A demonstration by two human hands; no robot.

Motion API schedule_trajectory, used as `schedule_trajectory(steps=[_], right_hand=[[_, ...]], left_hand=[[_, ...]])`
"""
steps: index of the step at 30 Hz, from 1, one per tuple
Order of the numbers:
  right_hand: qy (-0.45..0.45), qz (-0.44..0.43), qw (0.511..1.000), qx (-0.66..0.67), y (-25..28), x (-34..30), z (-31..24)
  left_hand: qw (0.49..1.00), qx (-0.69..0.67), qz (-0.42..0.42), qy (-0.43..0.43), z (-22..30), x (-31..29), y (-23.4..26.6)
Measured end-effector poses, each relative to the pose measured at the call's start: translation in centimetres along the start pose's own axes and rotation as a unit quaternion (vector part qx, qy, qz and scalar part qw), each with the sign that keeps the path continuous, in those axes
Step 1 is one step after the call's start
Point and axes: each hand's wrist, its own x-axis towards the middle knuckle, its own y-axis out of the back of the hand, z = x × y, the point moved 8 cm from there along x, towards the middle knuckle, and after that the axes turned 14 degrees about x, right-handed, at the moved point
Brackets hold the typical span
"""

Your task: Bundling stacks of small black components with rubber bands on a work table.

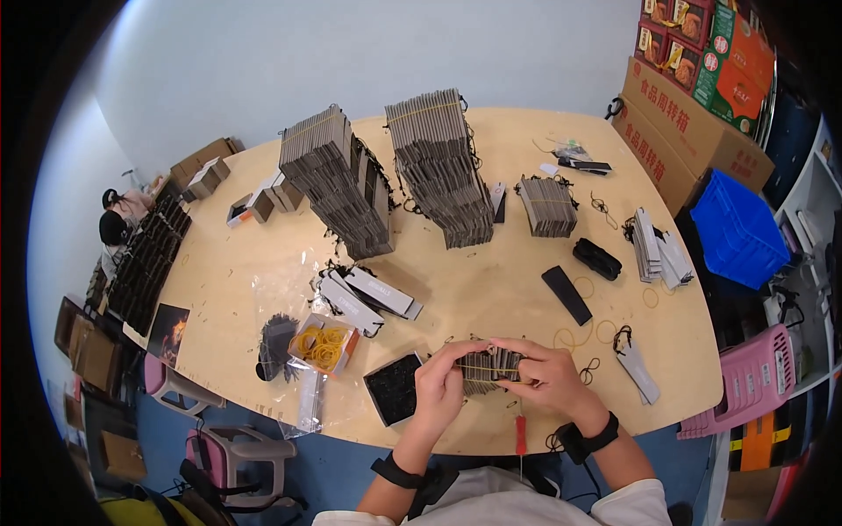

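Note:
At the table's near edge I hold a small bundle of grey cardboard tags [478, 379] with black cords. A yellow rubber band runs across it. My left hand [438, 386] grips its left end, and my right hand [553, 379] grips the right end with fingers closed over the top edge. The fingers partly cover the bundle. Just left of my left hand is an open box [392, 389] full of small black pieces. A screwdriver with a red handle [521, 433] lies by the edge below the bundle.
Two tall banded stacks of tags [430, 167] stand at the back, with a smaller banded bundle [549, 207] to their right. A box of yellow rubber bands [323, 344], loose white tags [633, 368] and a black strip [567, 295] lie around. A blue crate [739, 230] stands beyond the right edge.

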Motion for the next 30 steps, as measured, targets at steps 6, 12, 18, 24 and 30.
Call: schedule_trajectory(steps=[6,12,18,24,30], right_hand=[[-0.034,0.006,0.998,-0.046,-0.1,0.2,-0.4],[-0.022,0.030,0.998,-0.041,0.0,0.3,-0.8],[-0.047,0.048,0.997,0.028,-0.3,0.0,-0.3],[-0.036,0.070,0.994,0.071,-0.3,-0.3,0.4],[-0.018,0.057,0.997,0.041,-0.4,0.0,-0.2]], left_hand=[[0.998,-0.041,-0.032,-0.032,0.8,0.0,-0.7],[1.000,-0.025,-0.005,-0.017,0.2,-0.2,-0.8],[1.000,-0.016,-0.016,-0.014,0.8,-0.2,-0.5],[0.997,-0.051,0.052,0.003,0.5,-0.5,-0.6],[0.993,-0.039,0.103,-0.047,1.1,-0.8,-0.6]])
